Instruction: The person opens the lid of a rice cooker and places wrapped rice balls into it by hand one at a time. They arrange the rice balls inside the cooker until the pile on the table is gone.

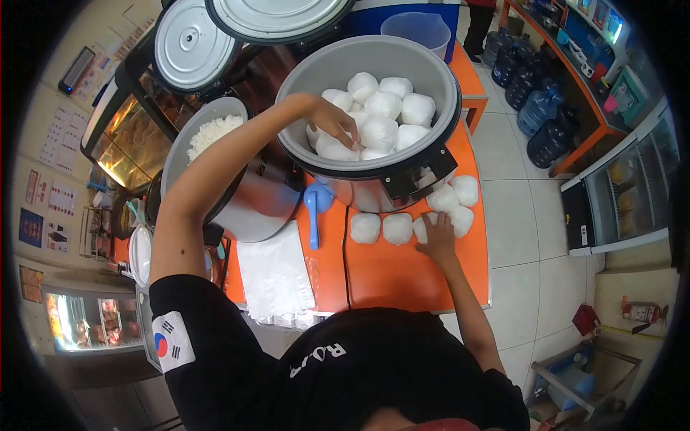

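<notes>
Inside the large open rice cooker [298, 75] lie several white, rounded wrapped rice bundles [383, 105]. My left hand [332, 118] reaches over its left rim, with fingers curled down onto a wrapped bundle [334, 149] near the front wall. On the orange table, my right hand [438, 238] has its fingers around another wrapped bundle [420, 228], partly hidden beneath them. Two bundles [365, 228] sit in a row to its left. More bundles [465, 190] are grouped at its upper right, by the cooker's base.
A second cooker [255, 197] with loose rice [214, 135] stands at left. A blue rice scoop [314, 215] and white sheets [273, 269] lie on the orange table [388, 276]. Behind are cooker lids [190, 43] and a translucent tub [417, 30]. Water bottles [539, 111] line the right floor.
</notes>
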Tool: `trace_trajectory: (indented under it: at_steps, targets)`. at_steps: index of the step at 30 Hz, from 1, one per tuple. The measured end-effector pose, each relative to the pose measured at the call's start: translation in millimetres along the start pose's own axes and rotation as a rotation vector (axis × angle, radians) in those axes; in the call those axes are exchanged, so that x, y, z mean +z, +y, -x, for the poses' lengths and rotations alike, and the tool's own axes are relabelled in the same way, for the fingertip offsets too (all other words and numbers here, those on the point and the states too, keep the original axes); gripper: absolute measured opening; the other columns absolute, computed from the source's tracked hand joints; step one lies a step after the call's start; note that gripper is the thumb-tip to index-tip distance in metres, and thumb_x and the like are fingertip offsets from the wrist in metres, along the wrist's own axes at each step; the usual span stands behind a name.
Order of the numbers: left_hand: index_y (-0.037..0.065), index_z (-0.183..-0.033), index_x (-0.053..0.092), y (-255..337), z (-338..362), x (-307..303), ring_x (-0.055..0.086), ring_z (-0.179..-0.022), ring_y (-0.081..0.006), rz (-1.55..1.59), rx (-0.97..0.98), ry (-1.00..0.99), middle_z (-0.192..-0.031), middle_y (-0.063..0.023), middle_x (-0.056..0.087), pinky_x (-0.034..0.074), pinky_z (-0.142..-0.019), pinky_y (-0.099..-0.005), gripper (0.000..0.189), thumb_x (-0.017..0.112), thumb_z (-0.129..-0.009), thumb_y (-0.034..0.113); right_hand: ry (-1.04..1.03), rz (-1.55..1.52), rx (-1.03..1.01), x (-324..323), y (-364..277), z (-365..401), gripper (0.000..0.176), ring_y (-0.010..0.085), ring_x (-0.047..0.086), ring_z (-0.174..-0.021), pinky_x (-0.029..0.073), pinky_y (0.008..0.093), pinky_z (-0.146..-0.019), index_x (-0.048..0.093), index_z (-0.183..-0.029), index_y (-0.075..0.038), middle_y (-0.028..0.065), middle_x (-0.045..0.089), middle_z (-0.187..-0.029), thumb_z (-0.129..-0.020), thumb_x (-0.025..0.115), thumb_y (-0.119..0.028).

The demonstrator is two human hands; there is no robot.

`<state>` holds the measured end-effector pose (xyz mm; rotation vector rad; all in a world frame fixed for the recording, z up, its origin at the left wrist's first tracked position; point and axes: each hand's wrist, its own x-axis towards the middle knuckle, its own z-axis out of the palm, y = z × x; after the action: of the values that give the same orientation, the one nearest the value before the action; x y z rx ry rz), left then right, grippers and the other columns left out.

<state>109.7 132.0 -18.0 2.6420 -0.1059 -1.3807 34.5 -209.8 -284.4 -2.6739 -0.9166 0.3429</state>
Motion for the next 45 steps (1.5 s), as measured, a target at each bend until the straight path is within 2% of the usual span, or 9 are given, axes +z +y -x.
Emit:
trace_trajectory:
  at_steps: [9,16,24,26,28,35,39,42,45]
  targets:
    - [0.011,-0.13,0.057,22,2,-10,0.043,-0.129,-0.0343,-0.253,-0.11,0.085,-0.135,-0.016,0.052,0.03,-0.108,-0.0467,0.08,0.033,-0.086,0.074,0.036,-0.163,-0.04,26,-4,12,0.083,0.0354,0.048,-0.114,0.045,0.0476,-0.092,0.051,-0.127,-0.01,0.0154,0.046,-0.127,-0.053,0.085,-0.029]
    - [0.014,-0.125,0.06,-5,-13,-4,0.047,-0.125,-0.0344,-0.237,-0.012,0.17,-0.13,-0.0171,0.055,0.033,-0.105,-0.0451,0.073,0.034,-0.088,0.071,-0.404,-1.377,-0.077,-143,-15,49,0.073,0.0213,0.049,-0.118,0.04,0.0348,-0.1,0.048,-0.131,-0.004,0.0098,0.052,-0.125,-0.071,0.077,-0.033]
    - [0.018,-0.121,0.064,-31,-2,3,0.054,-0.117,-0.0307,-0.067,0.121,0.244,-0.123,-0.012,0.061,0.037,-0.102,-0.0381,0.047,0.043,-0.094,0.051,0.38,-0.405,-0.447,-316,-141,-81,0.063,0.0286,0.059,-0.107,0.047,0.0376,-0.089,0.052,-0.127,-0.004,0.0166,0.055,-0.124,-0.079,0.073,-0.038]
    - [0.017,-0.121,0.063,-45,-3,2,0.054,-0.115,-0.0289,-0.034,0.215,0.243,-0.122,-0.0109,0.062,0.038,-0.102,-0.0377,0.041,0.047,-0.093,0.042,0.298,-0.095,-0.683,-286,-138,-127,0.059,0.0354,0.06,-0.101,0.048,0.0402,-0.087,0.059,-0.116,-0.001,0.0227,0.059,-0.114,-0.083,0.065,-0.05]
    - [0.016,-0.121,0.063,-51,-2,1,0.055,-0.114,-0.0277,-0.004,0.273,0.238,-0.121,-0.0099,0.063,0.038,-0.101,-0.0371,0.036,0.05,-0.092,0.034,-0.397,0.226,-0.448,-280,-158,-139,0.054,0.0336,0.062,-0.098,0.046,0.0413,-0.092,0.061,-0.118,-0.004,0.02,0.064,-0.107,-0.095,0.048,-0.05]
    - [0.014,-0.118,0.064,-38,-4,6,0.057,-0.112,-0.0285,-0.119,0.209,0.344,-0.12,-0.0098,0.064,0.041,-0.099,-0.0374,0.033,0.051,-0.087,0.017,0.139,-0.52,-0.401,-320,-85,-103,0.055,0.0179,0.063,-0.086,0.049,0.0326,-0.078,0.066,-0.099,0.001,0.0107,0.066,-0.083,-0.097,0.044,-0.049]
    - [0.013,-0.116,0.064,-26,-2,-1,0.057,-0.112,-0.0295,-0.114,0.316,0.4,-0.117,-0.0114,0.064,0.041,-0.1,-0.0389,0.033,0.052,-0.085,0.012,0.479,-0.579,0.067,-191,68,-58,0.021,0.0144,0.053,-0.066,0.042,0.0291,-0.064,0.06,-0.096,-0.003,0.0051,0.059,-0.076,-0.093,0.059,-0.023]
    - [0.013,-0.115,0.064,-17,-13,-1,0.058,-0.111,-0.0307,-0.05,0.502,0.622,-0.116,-0.0121,0.064,0.041,-0.1,-0.0395,0.031,0.053,-0.086,0.013,0.258,-0.168,0.182,30,177,-26,0.078,0.0339,0.046,-0.119,0.036,0.0448,-0.101,0.044,-0.132,-0.01,0.0183,0.049,-0.125,-0.066,0.081,-0.029]
    - [0.011,-0.112,0.065,13,-25,11,0.058,-0.107,-0.032,0.104,0.787,0.705,-0.113,-0.0123,0.065,0.041,-0.099,-0.0417,0.027,0.055,-0.088,0.018,0.341,-0.232,0.445,1,49,-18,0.08,0.0398,0.043,-0.118,0.04,0.0508,-0.095,0.041,-0.13,-0.009,0.0211,0.047,-0.127,-0.065,0.081,-0.035]
